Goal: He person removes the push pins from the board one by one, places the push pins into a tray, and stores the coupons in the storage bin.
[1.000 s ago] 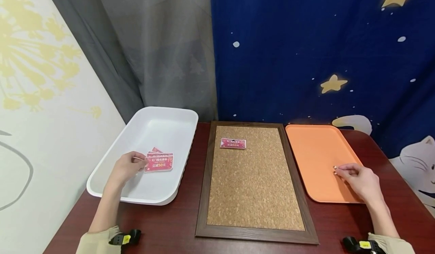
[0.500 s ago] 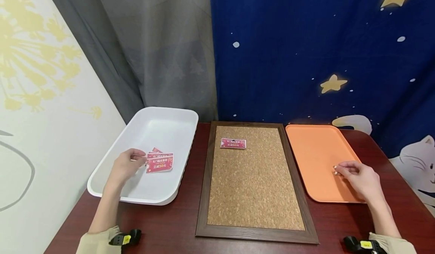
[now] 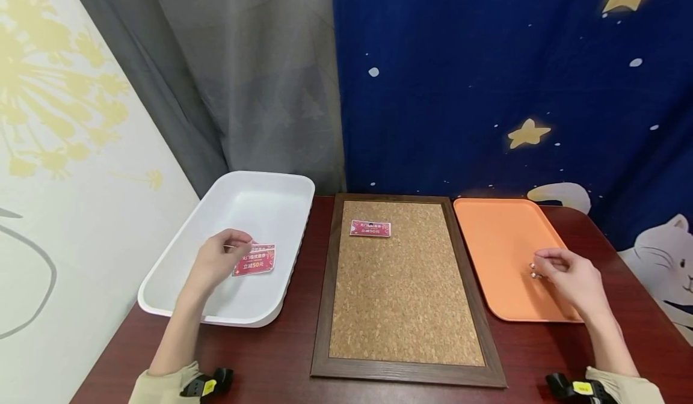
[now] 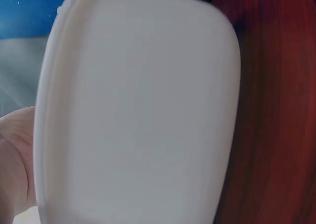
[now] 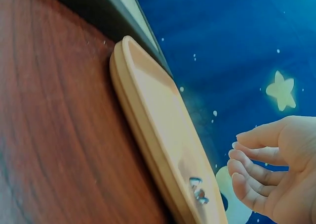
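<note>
Pink-red paper coupons (image 3: 253, 264) lie overlapped in the white tray (image 3: 227, 308). My left hand (image 3: 213, 260) is over them, thumb and index finger pinching a coupon at the back of the pile. The hand hides most of that coupon. In the left wrist view only the hand's edge shows beside the tray; its fingertips are hidden. My right hand (image 3: 574, 278) hovers over the orange tray (image 3: 500, 235), fingers loosely bent, thumb tip close to the index tip. Nothing shows between them in the right wrist view. Small shiny push pins (image 5: 199, 192) lie on the tray beneath.
Between the trays lies a corkboard (image 3: 403, 296) in a dark wooden frame. One coupon (image 3: 370, 228) is fixed near its top left corner by a dark pin. Curtains (image 3: 433, 91) hang behind the reddish-brown table (image 3: 271, 362), and a pale wall (image 3: 70, 169) borders the left.
My left hand has shifted right and slightly away from me, from the front coupon's left edge to the back of the pile. The right hand has risen slightly above the pins.
</note>
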`<control>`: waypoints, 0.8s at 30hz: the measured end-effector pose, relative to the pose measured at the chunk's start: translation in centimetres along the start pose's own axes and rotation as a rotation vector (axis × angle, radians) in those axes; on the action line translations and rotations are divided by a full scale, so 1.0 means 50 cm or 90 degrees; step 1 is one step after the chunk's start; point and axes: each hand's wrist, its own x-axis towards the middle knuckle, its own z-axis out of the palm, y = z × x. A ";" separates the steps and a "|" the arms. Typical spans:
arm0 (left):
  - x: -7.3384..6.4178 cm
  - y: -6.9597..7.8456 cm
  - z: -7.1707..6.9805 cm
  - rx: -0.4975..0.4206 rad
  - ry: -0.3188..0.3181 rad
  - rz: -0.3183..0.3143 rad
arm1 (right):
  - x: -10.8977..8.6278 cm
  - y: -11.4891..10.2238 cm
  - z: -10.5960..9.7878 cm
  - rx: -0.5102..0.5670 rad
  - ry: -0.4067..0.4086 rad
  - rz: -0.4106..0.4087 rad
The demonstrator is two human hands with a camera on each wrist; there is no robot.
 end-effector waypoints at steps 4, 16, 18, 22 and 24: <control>-0.003 0.023 0.013 -0.016 -0.011 0.020 | 0.004 -0.017 0.004 -0.011 0.006 -0.026; 0.004 0.096 0.060 -0.047 -0.025 0.076 | 0.017 -0.089 0.046 0.024 -0.011 -0.091; 0.005 0.107 0.069 -0.054 -0.027 0.084 | 0.018 -0.102 0.055 0.031 -0.020 -0.095; 0.009 0.126 0.086 -0.063 -0.030 0.095 | 0.021 -0.126 0.074 0.047 -0.041 -0.100; 0.010 0.135 0.093 -0.073 -0.036 0.100 | 0.022 -0.138 0.084 0.051 -0.050 -0.099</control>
